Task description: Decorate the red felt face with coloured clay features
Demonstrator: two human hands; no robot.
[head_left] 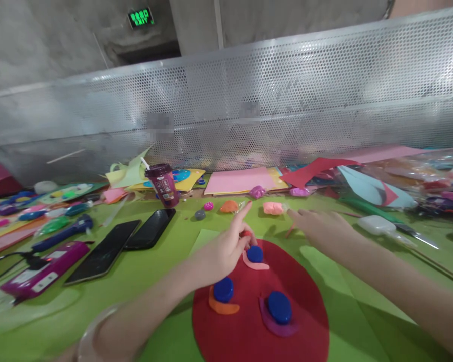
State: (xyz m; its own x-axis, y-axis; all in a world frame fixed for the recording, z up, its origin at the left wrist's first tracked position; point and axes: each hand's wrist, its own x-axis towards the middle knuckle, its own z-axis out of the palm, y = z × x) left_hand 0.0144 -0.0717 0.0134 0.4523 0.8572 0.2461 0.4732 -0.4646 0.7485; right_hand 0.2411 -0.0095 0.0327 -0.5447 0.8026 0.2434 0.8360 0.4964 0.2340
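A red paper circle (305,296) lies before me on green paper. Three blue discs sit on it: one at the top (254,254), one at left (223,289) and one at right (280,307). Curved clay strips hug them: pink (257,265), orange (226,307) and purple (277,326). My left hand (228,249) is over the circle's upper left edge, index finger raised, the other fingers closed round a small red lump of clay (245,234). Beyond the circle, my right hand (313,223) reaches with fingers apart beside a wrapped pink clay block (273,208).
Two phones (151,230) and a purple power strip (41,271) lie at left. A lidded drink cup (162,185) stands behind them. Orange clay (229,206) and paper sheets (245,181) lie at the back. Scissors (415,234) and a white charger (376,224) are at right.
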